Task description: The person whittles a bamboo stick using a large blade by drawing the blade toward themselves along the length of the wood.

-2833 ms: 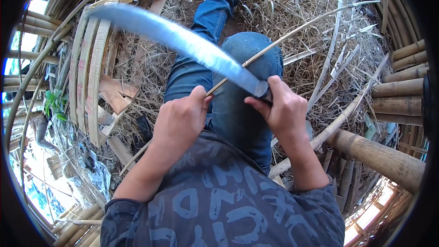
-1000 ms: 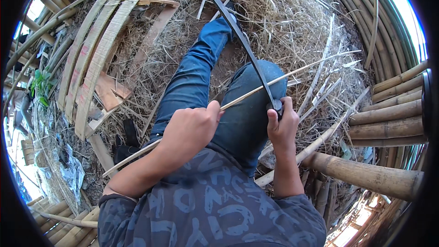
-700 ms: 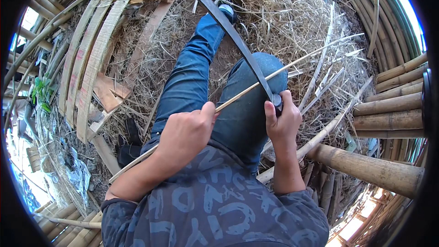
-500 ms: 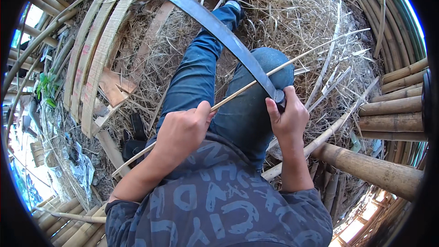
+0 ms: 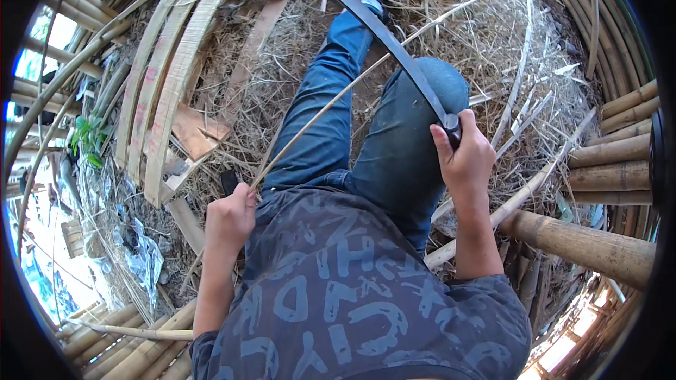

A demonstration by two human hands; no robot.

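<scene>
My left hand (image 5: 231, 219) is closed around the near end of a thin bamboo strip (image 5: 320, 114), low on the left beside my shirt. From there the strip slants up and right over my thighs and crosses the blade. My right hand (image 5: 467, 151) grips the dark handle of a long curved knife (image 5: 401, 53) above my right leg. Its blade sweeps up and left past my knee, and the tip lies beyond the upper edge of the view. Whether blade and strip touch where they cross, I cannot tell.
Dry shavings (image 5: 451, 21) cover the ground ahead of my legs. A slatted wooden frame (image 5: 165, 88) lies at the left. Thick bamboo poles (image 5: 584, 243) jut in from the right, and a long pale pole (image 5: 521, 200) lies beside my right forearm. Plastic scraps (image 5: 144, 257) lie at the lower left.
My left hand has pulled back toward the lower left, drawing the strip with it. The strip now lies steeper. My right hand and the knife have shifted slightly up and right.
</scene>
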